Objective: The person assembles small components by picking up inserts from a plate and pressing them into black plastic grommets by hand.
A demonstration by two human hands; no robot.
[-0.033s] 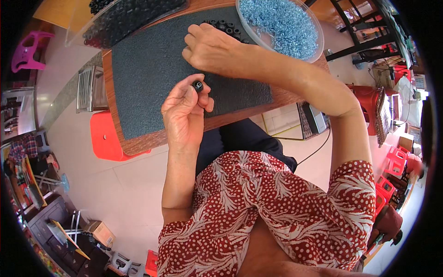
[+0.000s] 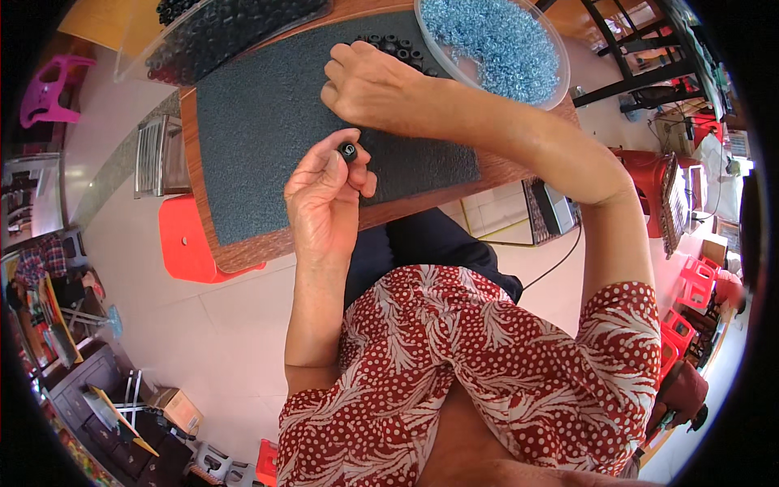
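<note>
My left hand (image 2: 326, 183) is raised over the near edge of the mat. Its thumb and forefinger pinch a small black cylindrical piece (image 2: 347, 152), whose end bears a pale ring-like mark. Farther off, my right hand (image 2: 369, 85) hovers over or rests on the dark grey mat (image 2: 260, 138), its fingers curled under and its fingertips hidden; I cannot make out what they hold. Just beyond that hand stand several small black cylindrical pieces (image 2: 403, 54) in rows, partly covered by it. To their right sits a round clear tub (image 2: 560, 88) of small bluish transparent pieces (image 2: 507, 49).
A clear box (image 2: 130, 49) full of black pieces (image 2: 235, 40) stands at the table's far left. The wooden table edge (image 2: 251, 253) runs in front of my lap. A red stool (image 2: 182, 239) is tucked at the left, and a metal rack-like stool (image 2: 157, 154) stands behind it.
</note>
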